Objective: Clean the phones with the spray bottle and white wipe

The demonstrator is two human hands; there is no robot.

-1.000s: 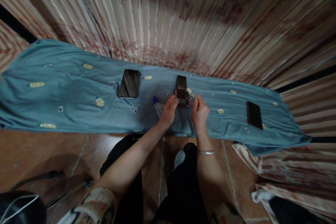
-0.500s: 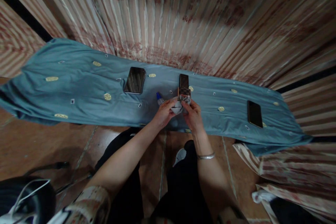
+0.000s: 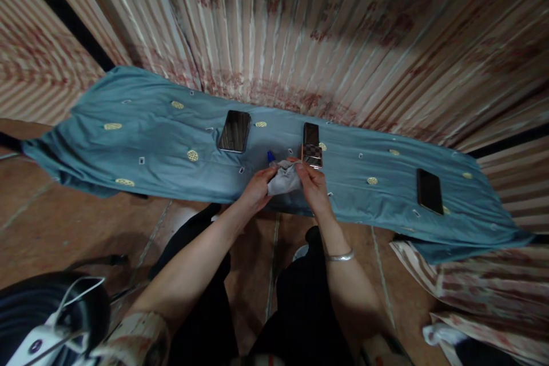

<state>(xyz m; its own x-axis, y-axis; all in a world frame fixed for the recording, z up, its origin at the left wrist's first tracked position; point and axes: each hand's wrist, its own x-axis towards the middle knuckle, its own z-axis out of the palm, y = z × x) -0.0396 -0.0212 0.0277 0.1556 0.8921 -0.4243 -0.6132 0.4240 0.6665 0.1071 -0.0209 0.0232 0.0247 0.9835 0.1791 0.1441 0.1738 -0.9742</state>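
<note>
With my left hand (image 3: 256, 187) and right hand (image 3: 314, 185) both clamped on the cloth (image 3: 283, 179), I judge it readied for wiping; next, carry it to the phone (image 3: 311, 144).

Cloth: a small pale grey cloth (image 3: 283, 180), crumpled and bunched, held up between both hands just above the blue sheet's near edge.
Phone: a flip phone (image 3: 311, 144) with a checkered case (gold-edged), lying flat on the sheet just beyond the cloth, upper half dark and glossy.
</note>
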